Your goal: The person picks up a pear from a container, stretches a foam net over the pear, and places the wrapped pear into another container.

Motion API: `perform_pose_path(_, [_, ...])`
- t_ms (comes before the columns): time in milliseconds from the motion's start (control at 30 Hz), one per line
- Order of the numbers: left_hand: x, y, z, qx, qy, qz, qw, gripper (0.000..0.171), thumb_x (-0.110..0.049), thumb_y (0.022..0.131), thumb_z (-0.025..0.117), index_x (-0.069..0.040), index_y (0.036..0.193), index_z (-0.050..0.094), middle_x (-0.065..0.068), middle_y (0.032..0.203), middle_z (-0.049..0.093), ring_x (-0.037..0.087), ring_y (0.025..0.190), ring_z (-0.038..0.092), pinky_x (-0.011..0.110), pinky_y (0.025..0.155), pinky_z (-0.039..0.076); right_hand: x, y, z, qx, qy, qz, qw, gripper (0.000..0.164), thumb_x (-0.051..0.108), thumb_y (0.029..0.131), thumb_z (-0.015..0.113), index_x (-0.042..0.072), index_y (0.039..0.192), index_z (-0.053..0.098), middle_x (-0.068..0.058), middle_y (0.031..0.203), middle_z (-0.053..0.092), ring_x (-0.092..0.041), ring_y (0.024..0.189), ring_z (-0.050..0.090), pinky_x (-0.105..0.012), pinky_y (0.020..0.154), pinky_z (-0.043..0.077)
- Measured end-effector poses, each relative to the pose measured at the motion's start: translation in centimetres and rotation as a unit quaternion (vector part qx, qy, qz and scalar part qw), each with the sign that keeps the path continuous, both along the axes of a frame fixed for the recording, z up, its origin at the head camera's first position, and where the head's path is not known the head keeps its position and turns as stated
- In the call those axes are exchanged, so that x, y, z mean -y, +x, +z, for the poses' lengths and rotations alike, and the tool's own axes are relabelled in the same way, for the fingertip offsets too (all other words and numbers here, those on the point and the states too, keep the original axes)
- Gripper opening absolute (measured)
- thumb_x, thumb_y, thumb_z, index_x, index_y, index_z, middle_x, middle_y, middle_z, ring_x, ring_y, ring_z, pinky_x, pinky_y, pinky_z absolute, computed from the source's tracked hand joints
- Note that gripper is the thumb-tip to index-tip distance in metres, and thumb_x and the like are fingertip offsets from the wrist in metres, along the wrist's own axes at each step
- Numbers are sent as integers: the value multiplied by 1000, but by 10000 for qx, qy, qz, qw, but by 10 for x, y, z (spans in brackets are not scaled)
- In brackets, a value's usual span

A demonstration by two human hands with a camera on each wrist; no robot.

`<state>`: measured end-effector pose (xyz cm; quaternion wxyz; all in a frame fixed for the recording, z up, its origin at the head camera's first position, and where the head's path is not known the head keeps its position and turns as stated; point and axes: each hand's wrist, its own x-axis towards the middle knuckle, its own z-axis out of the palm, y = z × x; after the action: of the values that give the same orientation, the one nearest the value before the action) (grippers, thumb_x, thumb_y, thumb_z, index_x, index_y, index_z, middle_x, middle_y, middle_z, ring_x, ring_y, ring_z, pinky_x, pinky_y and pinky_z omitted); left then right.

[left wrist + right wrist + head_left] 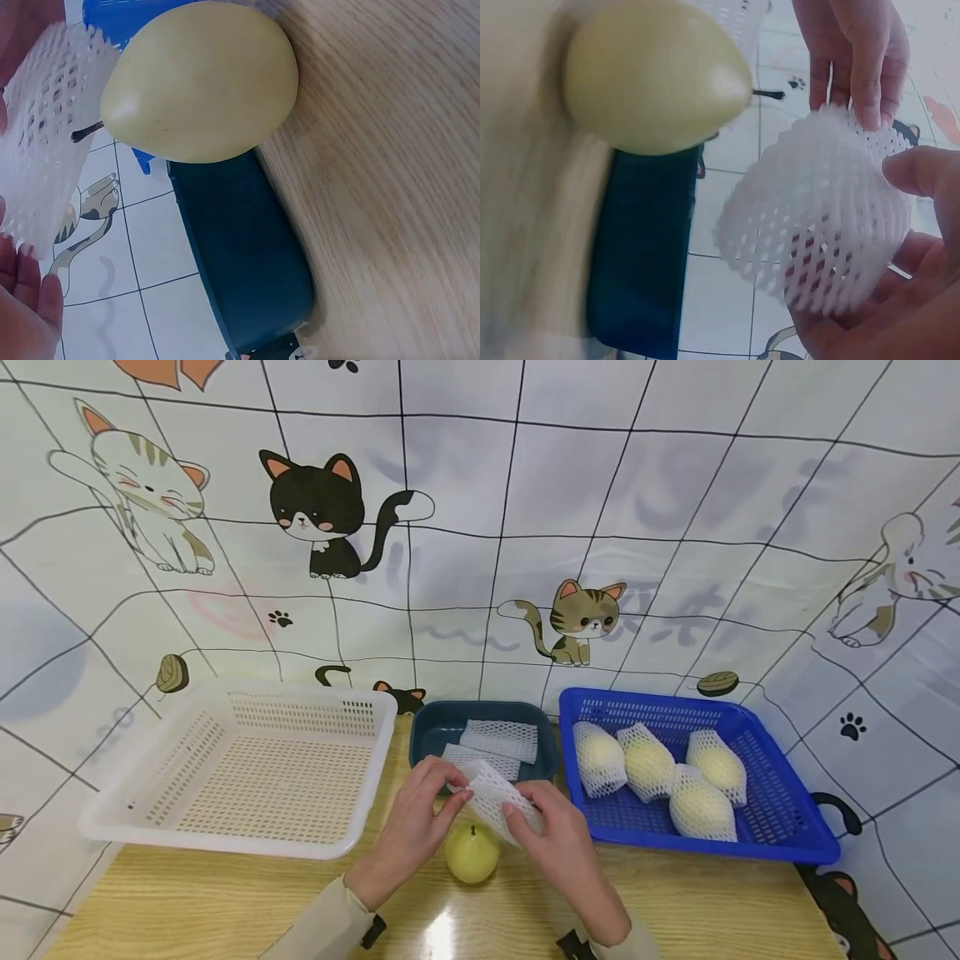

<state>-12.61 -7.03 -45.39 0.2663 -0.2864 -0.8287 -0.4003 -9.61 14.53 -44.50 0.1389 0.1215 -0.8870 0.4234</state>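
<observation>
Both hands hold one white foam net sleeve (491,797) above the table. My left hand (415,814) pinches its left end between thumb and fingers. Around the other end curl the thumb and fingers of my right hand (558,839). Just below the sleeve a bare yellow-green pear (472,856) stands on the table, stem up, with neither hand on it. In the right wrist view the sleeve (810,217) bulges partly open beside the pear (656,79). Flat foam net sleeves (504,739) lie in a dark teal tray (422,735) behind the hands.
On the right stands a blue plastic basket (780,777) with several pears in foam nets (701,802). A white perforated basket (300,777) is at the left. All rest on a wooden table (225,902) against a cat-patterned cloth (465,527).
</observation>
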Motion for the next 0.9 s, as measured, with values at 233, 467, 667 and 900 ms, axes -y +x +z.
perform_pose_path(233, [7, -1, -2, -56, 103, -801, 9967, 21, -5, 91, 77, -13, 103, 61, -2, 107, 63, 16, 104, 61, 33, 87, 54, -23, 14, -5, 72, -592, 570, 9966, 34, 15, 96, 73, 21, 129, 69, 9, 123, 69, -13, 113, 64, -34, 95, 53])
perform_pose_path(467, [15, -3, 1, -379, 164, -1701, 9846, 6, -15, 103, 66, -13, 105, 61, 2, 114, 63, 19, 106, 61, 31, 91, 52, -51, 3, 9, -622, -1344, 1681, 9746, 47, -16, 96, 56, 2, 139, 62, -15, 136, 64, -10, 117, 60, -22, 99, 49])
perform_pose_path(667, [19, -4, 9, -543, -39, -1920, 9799, 12, -25, 105, 61, -15, 100, 64, 0, 115, 62, 17, 108, 60, 28, 98, 48, -49, -6, 20, -705, -286, 2148, 9737, 55, -8, 95, 67, 14, 145, 58, -6, 149, 57, -14, 137, 51, -22, 108, 42])
perform_pose_path(900, [17, -3, 13, -381, -225, -2119, 9763, 8, -25, 102, 66, -18, 100, 66, -1, 118, 60, 14, 112, 56, 26, 100, 47, -33, -11, 19, -738, 324, 2647, 9610, 64, 2, 97, 71, 16, 155, 47, -6, 158, 47, -21, 146, 43, -38, 110, 45])
